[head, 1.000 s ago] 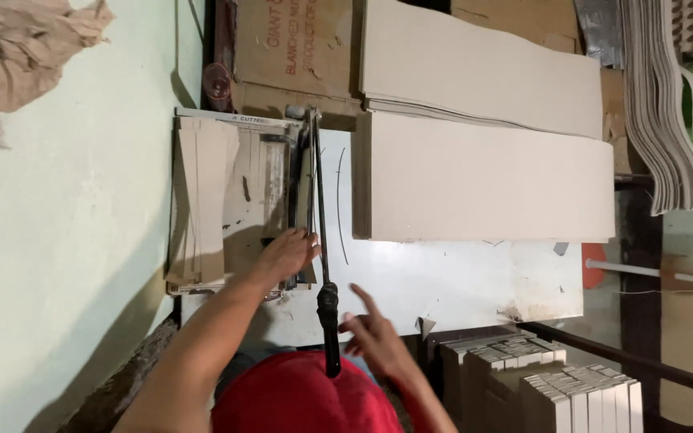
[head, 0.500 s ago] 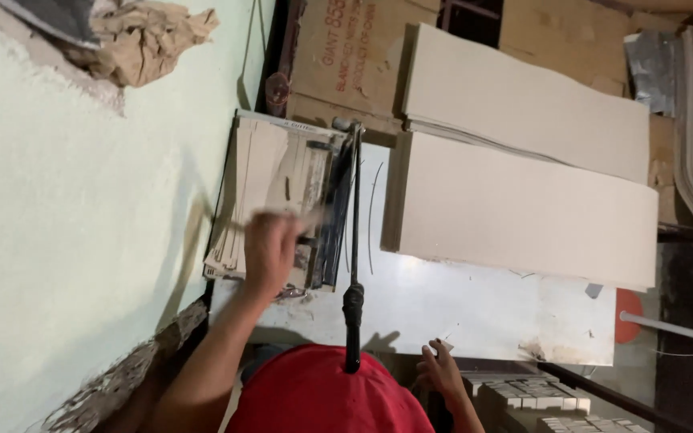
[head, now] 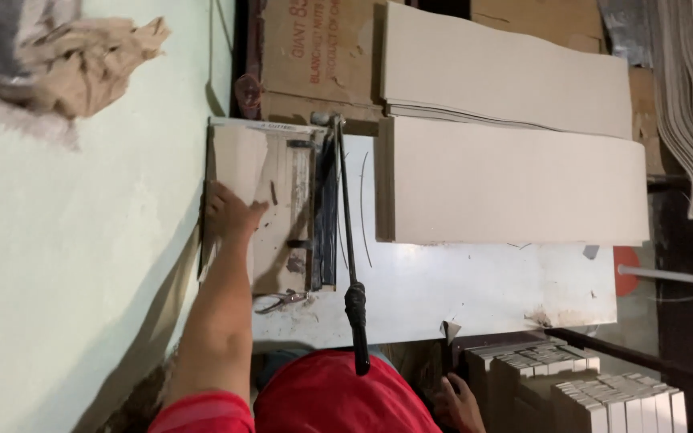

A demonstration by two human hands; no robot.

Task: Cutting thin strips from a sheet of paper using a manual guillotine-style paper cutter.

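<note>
Overhead, I saw a brown cardboard box with red lettering (head: 314, 52) behind the paper cutter's wooden board (head: 270, 208), beside two long pale card stacks (head: 515, 180). My left hand (head: 228, 210) lay stretched forward, fingers spread flat on a pale card sheet (head: 238, 164) on that board. My right hand (head: 457, 401) hung low by small white card bundles (head: 571, 385), fingers loosely curled, holding nothing.
</note>
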